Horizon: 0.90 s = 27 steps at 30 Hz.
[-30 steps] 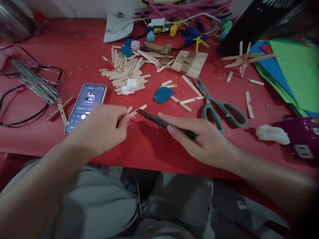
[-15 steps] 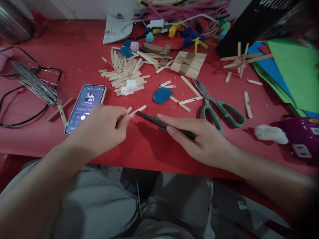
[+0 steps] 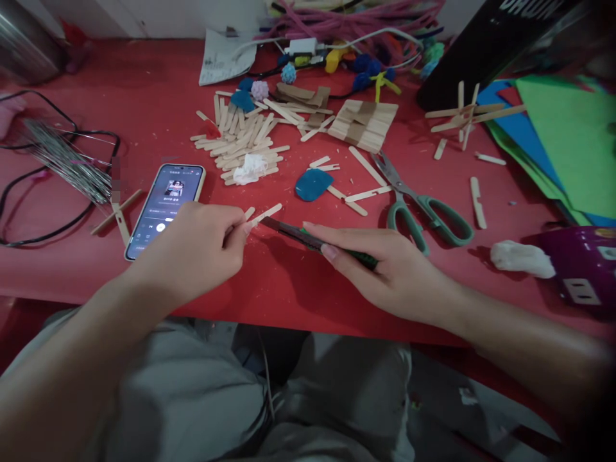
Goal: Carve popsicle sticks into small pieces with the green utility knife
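My left hand (image 3: 212,247) is closed around a wooden craft stick (image 3: 267,212), whose free end sticks out past the fingertips to the right. A utility knife (image 3: 301,237) with a dark blade and green handle is gripped in my right hand (image 3: 380,263). Its blade tip meets the stick just beside my left fingertips. Small wood shavings lie on the red table (image 3: 289,295) under the blade. Beyond the knife is a flat blue lump of clay (image 3: 314,184). Several cut and notched sticks surround it.
Green-handled scissors (image 3: 433,215) lie behind my right hand. A lit phone (image 3: 166,186) rests partly under my left hand. Farther back are a stick pile (image 3: 243,138), a glued stick panel (image 3: 364,124) and a black bottle (image 3: 476,58). Coloured paper (image 3: 568,135) lies at the right, metal wires (image 3: 72,160) left.
Almost nothing differs. The knife and both hands hold nearly the same position, with the blade still at the stick.
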{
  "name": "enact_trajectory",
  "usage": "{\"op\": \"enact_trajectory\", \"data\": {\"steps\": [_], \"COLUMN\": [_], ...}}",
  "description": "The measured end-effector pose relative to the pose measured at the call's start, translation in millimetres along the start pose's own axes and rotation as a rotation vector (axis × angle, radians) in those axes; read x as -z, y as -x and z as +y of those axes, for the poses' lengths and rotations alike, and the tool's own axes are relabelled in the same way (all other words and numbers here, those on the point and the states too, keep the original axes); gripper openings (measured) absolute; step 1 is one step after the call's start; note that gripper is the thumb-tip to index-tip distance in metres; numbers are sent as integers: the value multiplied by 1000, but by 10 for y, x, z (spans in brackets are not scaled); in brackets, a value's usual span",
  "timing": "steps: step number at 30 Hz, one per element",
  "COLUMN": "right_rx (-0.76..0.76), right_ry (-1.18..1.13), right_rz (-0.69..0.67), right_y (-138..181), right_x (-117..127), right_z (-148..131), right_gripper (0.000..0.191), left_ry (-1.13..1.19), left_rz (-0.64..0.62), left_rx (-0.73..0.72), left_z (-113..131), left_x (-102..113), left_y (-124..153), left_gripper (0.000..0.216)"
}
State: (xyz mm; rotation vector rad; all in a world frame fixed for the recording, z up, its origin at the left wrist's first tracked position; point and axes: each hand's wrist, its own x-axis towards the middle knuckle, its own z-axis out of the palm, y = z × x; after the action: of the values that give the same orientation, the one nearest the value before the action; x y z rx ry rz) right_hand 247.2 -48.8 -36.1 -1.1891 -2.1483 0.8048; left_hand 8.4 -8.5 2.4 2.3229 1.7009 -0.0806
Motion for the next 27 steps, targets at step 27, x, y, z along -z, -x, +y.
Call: {"op": "enact_trajectory", "data": {"steps": [27], "right_rx": [-4], "right_ry": [-10], "right_rz": [22], "right_y": [-5], "right_x": [-12], "right_z": [14], "right_gripper": [41], "left_ry": [-32], "left_rz": [-6], "left_rx": [4], "left_z": [-10], "left_x": [-9], "left_y": [-8], "left_gripper": [29]}}
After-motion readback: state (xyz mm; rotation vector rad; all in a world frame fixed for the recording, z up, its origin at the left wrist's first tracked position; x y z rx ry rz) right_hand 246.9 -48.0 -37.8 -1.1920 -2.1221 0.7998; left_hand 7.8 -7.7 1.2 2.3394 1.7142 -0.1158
